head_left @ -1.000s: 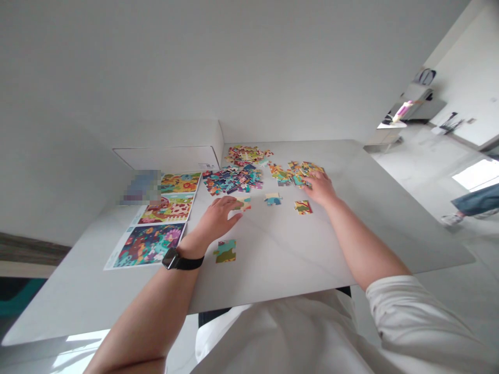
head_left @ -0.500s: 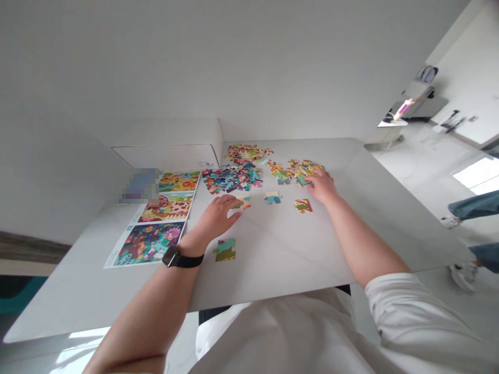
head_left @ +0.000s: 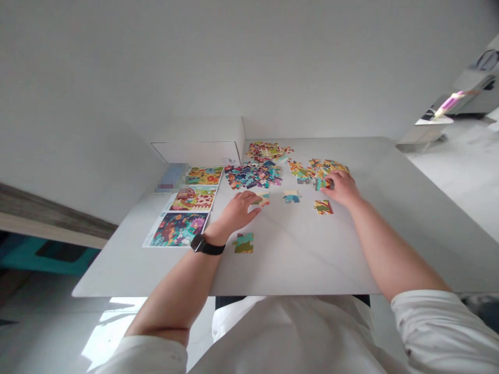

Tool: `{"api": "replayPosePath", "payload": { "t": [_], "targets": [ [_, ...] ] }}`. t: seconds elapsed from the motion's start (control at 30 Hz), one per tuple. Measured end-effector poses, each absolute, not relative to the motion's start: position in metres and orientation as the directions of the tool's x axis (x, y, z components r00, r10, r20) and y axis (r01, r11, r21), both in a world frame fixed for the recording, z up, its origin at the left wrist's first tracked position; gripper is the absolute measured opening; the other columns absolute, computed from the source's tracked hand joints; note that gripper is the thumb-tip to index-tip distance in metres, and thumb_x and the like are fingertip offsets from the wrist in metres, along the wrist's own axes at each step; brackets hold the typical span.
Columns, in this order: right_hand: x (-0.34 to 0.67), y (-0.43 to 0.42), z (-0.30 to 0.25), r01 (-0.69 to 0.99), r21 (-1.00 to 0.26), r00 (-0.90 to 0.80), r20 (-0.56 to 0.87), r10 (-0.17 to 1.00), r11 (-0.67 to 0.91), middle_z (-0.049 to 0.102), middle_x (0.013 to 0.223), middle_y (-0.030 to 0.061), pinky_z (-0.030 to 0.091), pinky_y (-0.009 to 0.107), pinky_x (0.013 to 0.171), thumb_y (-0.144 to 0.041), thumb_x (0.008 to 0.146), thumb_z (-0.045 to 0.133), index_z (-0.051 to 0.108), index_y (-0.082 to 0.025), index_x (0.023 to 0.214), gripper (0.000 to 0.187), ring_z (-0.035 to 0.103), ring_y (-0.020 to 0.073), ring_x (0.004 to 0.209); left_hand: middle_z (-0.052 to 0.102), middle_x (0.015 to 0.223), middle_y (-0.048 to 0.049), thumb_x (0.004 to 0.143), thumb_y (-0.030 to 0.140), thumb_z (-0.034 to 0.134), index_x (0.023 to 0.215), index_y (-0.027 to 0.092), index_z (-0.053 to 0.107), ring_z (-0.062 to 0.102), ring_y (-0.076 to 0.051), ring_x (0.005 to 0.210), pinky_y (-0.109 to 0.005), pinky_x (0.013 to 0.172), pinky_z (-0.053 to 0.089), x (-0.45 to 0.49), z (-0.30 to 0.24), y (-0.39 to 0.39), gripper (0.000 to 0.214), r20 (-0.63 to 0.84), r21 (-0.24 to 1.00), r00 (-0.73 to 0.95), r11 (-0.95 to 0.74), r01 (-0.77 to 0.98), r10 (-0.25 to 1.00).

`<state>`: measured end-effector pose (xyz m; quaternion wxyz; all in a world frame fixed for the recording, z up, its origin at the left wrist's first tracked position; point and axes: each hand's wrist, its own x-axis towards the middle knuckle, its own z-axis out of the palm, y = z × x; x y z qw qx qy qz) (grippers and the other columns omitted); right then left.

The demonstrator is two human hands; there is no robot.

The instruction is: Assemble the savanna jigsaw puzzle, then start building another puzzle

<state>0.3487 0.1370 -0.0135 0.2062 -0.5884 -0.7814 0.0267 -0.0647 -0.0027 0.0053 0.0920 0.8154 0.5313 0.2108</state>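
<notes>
Little has moved (only the gaze swung), so nothing new is set apart: the right hand point(head_left: 338, 186) bends its fingers over a teal jigsaw piece point(head_left: 321, 184), far right, grip unclear; the left hand point(head_left: 238, 210), thumb wide, overlaps a pale piece point(head_left: 264, 198).

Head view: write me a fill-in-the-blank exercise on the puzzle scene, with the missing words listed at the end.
Between the left hand and the right hand, the cream-topped piece has a ____ lower part.
The watch strap is coloured ____.
The orange-and-yellow pieces are nearer the ____ hand.
The printed pictures are nearer the ____ hand.

Missing words: blue; black; right; left.
</notes>
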Motion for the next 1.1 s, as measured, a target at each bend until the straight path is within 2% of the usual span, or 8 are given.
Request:
{"api": "replayPosePath", "payload": {
  "t": [0.2, 0.33, 0.43, 0.57, 0.77, 0.87, 0.97, 1.1],
  "targets": [
    [0.35, 0.132, 0.005, 0.843, -0.35, -0.271, 0.381, 0.884, 0.409, 0.075, 0.124, 0.0149, 0.051, 0.056, 0.118, -0.03, 0.093, 0.072, 0.077, -0.025, 0.098, 0.008, 0.066, 0.0372, 0.129, 0.073, 0.143, -0.0138, 0.104, 0.032, 0.065, 0.135, 0.022, 0.076, 0.065, -0.031, 0.138, -0.051, 0.125, 0.05, -0.064, 0.005, -0.005, 0.035, 0.274, 0.379, 0.344, -0.43, 0.82, 0.898],
    [0.345, 0.126, 0.015, 0.784, -0.502, -0.226, 0.318, 0.921, 0.366, 0.079, 0.101, 0.0105, 0.061, 0.049, 0.1, -0.038, 0.095, 0.072, 0.075, -0.026, 0.093, 0.013, 0.075, 0.0321, 0.101, 0.073, 0.141, -0.0131, 0.105, 0.034, 0.066, 0.136, 0.023, 0.077, 0.065, -0.031, 0.138, -0.052, 0.124, 0.05, -0.063, 0.005, -0.005, 0.035, 0.279, 0.381, 0.335, -0.424, 0.822, 0.9],
    [0.336, 0.124, 0.016, 0.663, -0.674, -0.182, 0.277, 0.944, 0.326, 0.078, 0.096, 0.0083, 0.065, 0.045, 0.088, -0.048, 0.091, 0.079, 0.075, -0.025, 0.103, 0.026, 0.076, 0.0278, 0.089, 0.074, 0.14, -0.0124, 0.105, 0.034, 0.066, 0.136, 0.024, 0.077, 0.066, -0.031, 0.136, -0.052, 0.123, 0.051, -0.062, 0.006, -0.005, 0.034, 0.288, 0.387, 0.336, -0.43, 0.816, 0.897],
    [0.315, 0.115, 0.015, 0.374, -0.895, -0.22, 0.17, 0.961, 0.244, 0.074, 0.101, 0.0056, 0.068, 0.044, 0.081, -0.053, 0.084, 0.084, 0.07, -0.024, 0.129, 0.055, 0.076, 0.024, 0.081, 0.074, 0.14, -0.0136, 0.105, 0.035, 0.067, 0.136, 0.022, 0.077, 0.067, -0.032, 0.134, -0.051, 0.121, 0.053, -0.062, 0.006, -0.005, 0.035, 0.293, 0.388, 0.335, -0.431, 0.815, 0.895],
    [0.278, 0.086, 0.021, 0.256, -0.961, -0.36, 0.003, 0.933, 0.102, 0.072, 0.104, 0.0026, 0.068, 0.045, 0.088, -0.049, 0.083, 0.084, 0.064, -0.032, 0.143, 0.066, 0.076, 0.0215, 0.084, 0.076, 0.138, -0.0126, 0.105, 0.032, 0.066, 0.133, 0.023, 0.077, 0.067, -0.031, 0.134, -0.05, 0.12, 0.053, -0.062, 0.008, -0.004, 0.031, 0.311, 0.419, 0.346, -0.454, 0.786, 0.885],
    [0.263, 0.075, 0.019, 0.236, -0.969, -0.411, -0.031, 0.911, 0.073, 0.073, 0.106, 0.004, 0.068, 0.045, 0.088, -0.048, 0.084, 0.083, 0.063, -0.032, 0.144, 0.065, 0.077, 0.022, 0.085, 0.078, 0.133, -0.012, 0.106, 0.033, 0.066, 0.13, 0.022, 0.078, 0.072, -0.028, 0.123, -0.046, 0.113, 0.056, -0.056, 0.015, -0.007, 0.029, 0.334, 0.487, 0.319, -0.452, 0.747, 0.887],
    [0.249, 0.064, 0.016, 0.181, -0.983, -0.436, -0.042, 0.899, 0.041, 0.072, 0.104, 0.0038, 0.068, 0.044, 0.088, -0.048, 0.084, 0.083, 0.062, -0.03, 0.144, 0.066, 0.078, 0.0225, 0.086, 0.081, 0.121, -0.01, 0.105, 0.037, 0.067, 0.129, 0.021, 0.077, 0.074, -0.021, 0.095, -0.036, 0.091, 0.061, -0.045, 0.023, -0.013, 0.03, 0.311, 0.631, 0.209, -0.366, 0.685, 0.927],
    [0.229, 0.046, 0.014, 0.109, -0.994, -0.463, -0.048, 0.885, 0.004, 0.071, 0.102, 0.002, 0.068, 0.042, 0.087, -0.047, 0.083, 0.086, 0.064, -0.031, 0.142, 0.066, 0.077, 0.0215, 0.086, 0.08, 0.103, -0.0061, 0.101, 0.04, 0.072, 0.13, 0.02, 0.073, 0.069, -0.015, 0.078, -0.028, 0.076, 0.057, -0.031, 0.024, -0.015, 0.035, 0.246, 0.809, 0.131, -0.278, 0.517, 0.96]
  ]
}}
